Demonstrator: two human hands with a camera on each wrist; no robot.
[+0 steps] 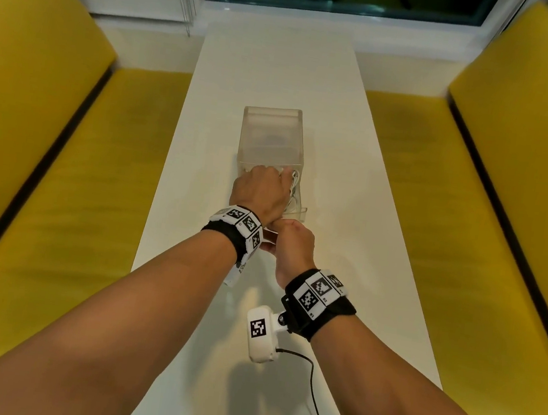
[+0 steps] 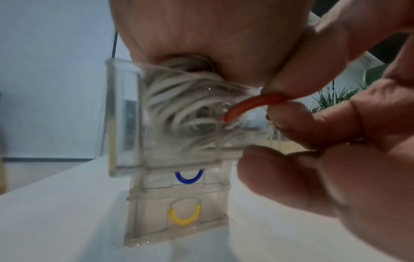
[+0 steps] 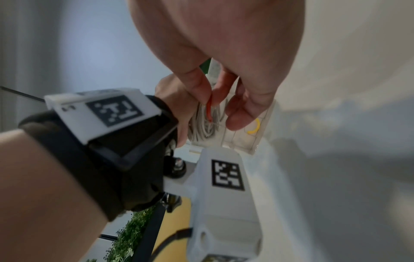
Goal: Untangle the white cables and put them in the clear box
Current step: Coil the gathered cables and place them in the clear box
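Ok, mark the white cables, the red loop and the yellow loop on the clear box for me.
white cables (image 2: 179, 109): left wrist view, on the bundle seen through the drawer wall.
red loop (image 2: 246, 104): left wrist view, middle of its curve, pinched by the right hand (image 2: 325, 124).
yellow loop (image 2: 184, 215): left wrist view, bottom of its curve, lowest drawer front.

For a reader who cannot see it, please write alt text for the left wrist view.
A clear box with stacked drawers stands on a white table, its top drawer pulled out and stuffed with white cables. The left hand presses on the cables while the right hand pinches the drawer's red loop handle. The lower drawers carry blue and yellow loops.
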